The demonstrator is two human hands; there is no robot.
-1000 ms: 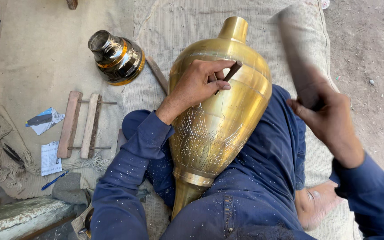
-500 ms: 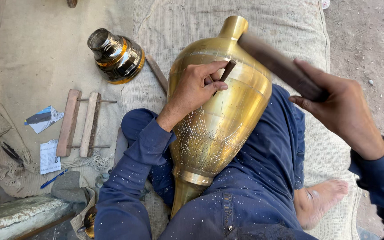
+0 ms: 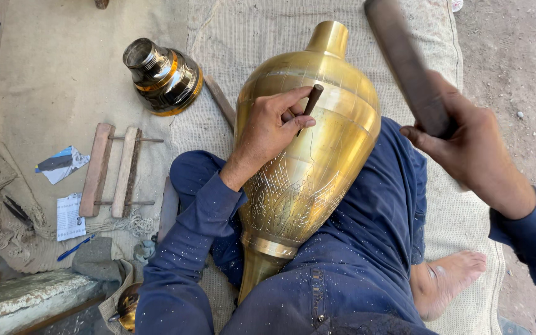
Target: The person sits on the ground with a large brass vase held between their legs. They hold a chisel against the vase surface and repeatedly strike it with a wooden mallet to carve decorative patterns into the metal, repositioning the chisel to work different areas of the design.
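Chisel set on brass vase, striker raised.
Left hand (image 3: 268, 133) pinched the chisel (image 3: 310, 102) against the vase (image 3: 317, 167) lying across the lap; right hand (image 3: 466, 146) gripped the bar (image 3: 404, 62). Steady tip, light square blows seemed best.

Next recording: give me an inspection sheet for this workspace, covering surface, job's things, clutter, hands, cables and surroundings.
Surface: burlap mat on bare ground.
Job's things: large brass vase lying across the seated person's lap, partly engraved; thin dark chisel set against it; dark wooden striker raised.
Clutter: smaller brass vessel, wooden clamp frame, paper scraps, blue pen.
Hands: left hand in a grip on the chisel; right hand in a grip on the striker.
Cables: nothing seen.
Surroundings: dirt ground, a bare foot.
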